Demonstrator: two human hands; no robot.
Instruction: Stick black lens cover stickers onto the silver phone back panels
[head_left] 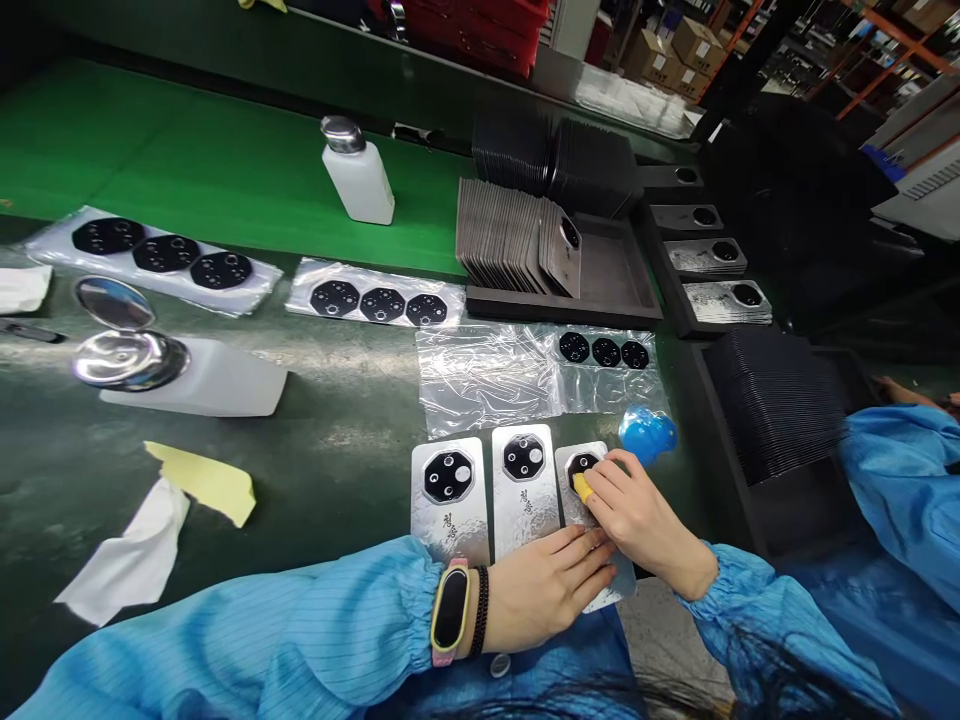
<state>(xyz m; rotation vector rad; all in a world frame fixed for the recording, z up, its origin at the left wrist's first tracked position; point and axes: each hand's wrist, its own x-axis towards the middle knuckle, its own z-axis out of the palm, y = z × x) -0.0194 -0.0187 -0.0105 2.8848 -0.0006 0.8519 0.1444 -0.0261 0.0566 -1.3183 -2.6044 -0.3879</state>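
Three silvery panels lie side by side at the table's front: a left panel [430, 512], a middle panel [517, 510] and a right panel [568, 505]. Each bears a black octagonal piece with round holes near its top; dark lettering shows on the left and middle ones. My left hand [544, 585] is open, its fingers stretched flat across the right panel's lower part. With curled fingers, my right hand [637, 515] presses at that panel's black octagonal piece [581, 466]. Something yellow [582, 487] covers or sits at a fingertip there; what the fingers pinch is hidden.
Plastic sheets [487, 375] with black octagonal pieces lie behind the panels, beside a blue object [648, 433]. White bottles [225, 380] with metal tops stand left. A tray [607, 265] holds stacked panels. At right are dark stacks [776, 400] and another person's blue sleeve [907, 490].
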